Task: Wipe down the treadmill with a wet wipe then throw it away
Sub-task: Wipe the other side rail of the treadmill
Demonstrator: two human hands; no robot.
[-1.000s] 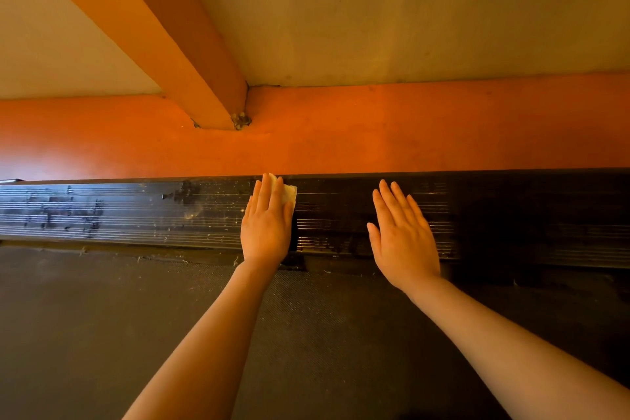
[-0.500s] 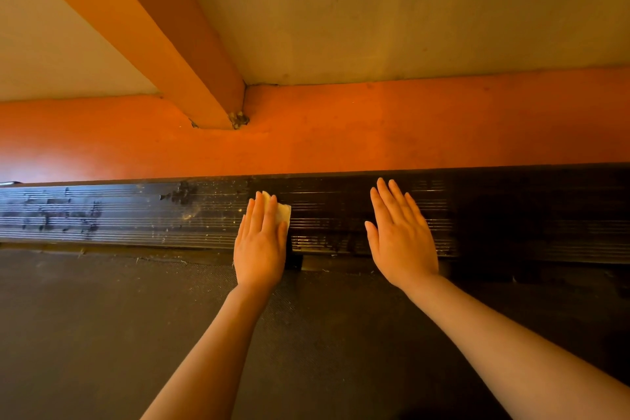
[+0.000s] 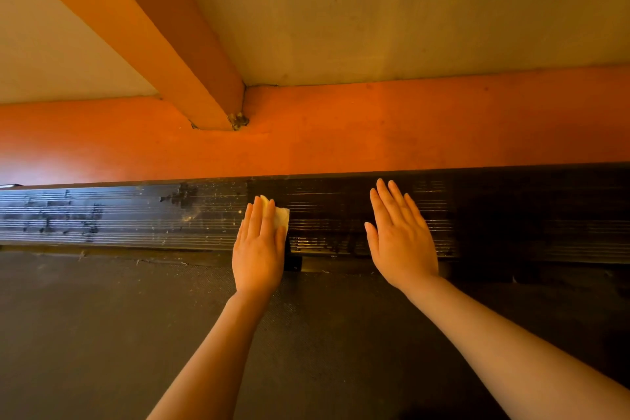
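Note:
The treadmill's black ribbed side rail (image 3: 136, 218) runs across the view, dusty and smeared on the left, darker and wet-looking around the middle. My left hand (image 3: 259, 245) lies flat on the rail, pressing a small white wet wipe (image 3: 282, 217) under its fingers; only the wipe's right corner shows. My right hand (image 3: 400, 235) rests flat on the rail to the right, fingers apart, holding nothing. The dark running belt (image 3: 102, 334) lies under both forearms.
Beyond the rail runs an orange frame beam (image 3: 375, 133). An orange upright (image 3: 153, 31) rises from it at upper left, with a dusty joint (image 3: 238, 120) at its base. Pale floor (image 3: 409, 10) lies behind.
My left hand has slid the wipe back toward me across the rail, from its far edge to its middle. My right hand has stayed in place.

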